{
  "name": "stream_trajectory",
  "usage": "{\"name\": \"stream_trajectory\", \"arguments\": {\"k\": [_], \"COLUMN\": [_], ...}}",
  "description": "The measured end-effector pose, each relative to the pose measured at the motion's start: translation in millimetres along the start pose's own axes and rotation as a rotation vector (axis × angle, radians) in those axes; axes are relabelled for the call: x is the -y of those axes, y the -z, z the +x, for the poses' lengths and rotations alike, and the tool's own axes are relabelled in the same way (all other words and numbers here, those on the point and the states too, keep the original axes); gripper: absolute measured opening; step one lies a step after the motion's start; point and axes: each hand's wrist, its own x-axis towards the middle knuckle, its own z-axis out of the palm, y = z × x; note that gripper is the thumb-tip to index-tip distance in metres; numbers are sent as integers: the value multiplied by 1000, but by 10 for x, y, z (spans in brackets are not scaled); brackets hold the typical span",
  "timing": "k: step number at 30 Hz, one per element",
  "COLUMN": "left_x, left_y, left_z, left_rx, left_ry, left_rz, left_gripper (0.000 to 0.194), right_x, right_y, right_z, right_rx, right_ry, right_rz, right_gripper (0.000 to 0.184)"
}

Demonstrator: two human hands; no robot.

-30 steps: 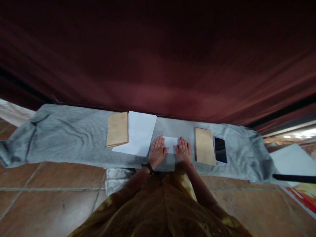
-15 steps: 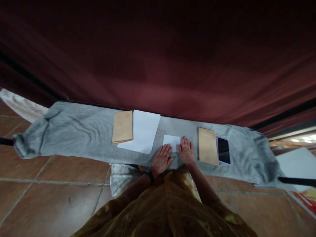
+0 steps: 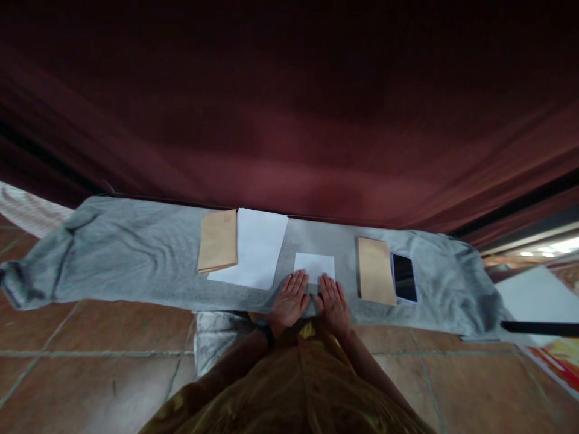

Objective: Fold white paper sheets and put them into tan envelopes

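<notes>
A small folded white paper (image 3: 315,266) lies on a grey cloth (image 3: 136,259) spread over the floor. My left hand (image 3: 288,298) rests flat with fingers stretched out, its fingertips at the paper's near left corner. Beside it my right hand (image 3: 332,296) also lies flat and open, fingertips touching the paper's near edge. A dark band sits on my left wrist. Neither hand holds anything.
Left of the paper lie a larger white sheet (image 3: 253,247) and a stack of brown envelopes (image 3: 218,240). To the right are another brown envelope (image 3: 375,270) and a black phone (image 3: 403,277). A dark red curtain (image 3: 289,120) hangs behind. Tiled floor surrounds the cloth.
Both hands have slid back toward me off the folded paper, so most of the paper now shows. The left hand moved first, then the right.
</notes>
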Motion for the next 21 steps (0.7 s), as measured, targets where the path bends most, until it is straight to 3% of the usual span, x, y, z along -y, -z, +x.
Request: {"name": "stream_trajectory", "arguments": {"k": [6, 12, 17, 21], "left_x": [-6, 272, 395, 358], "left_y": [95, 255, 360, 641], "left_z": [428, 982, 1221, 1325], "left_rx": [-31, 3, 42, 24], "left_ry": [42, 183, 164, 147], "left_rz": [-49, -71, -100, -138], "left_gripper": [55, 47, 25, 17], "right_x": [-23, 9, -5, -119], "right_y": [34, 65, 34, -11], "right_z": [5, 17, 14, 37], "right_rx": [9, -11, 2, -53], "right_ry": [0, -17, -35, -75], "right_rz": [5, 28, 58, 248], "right_gripper": [60, 60, 58, 55]}}
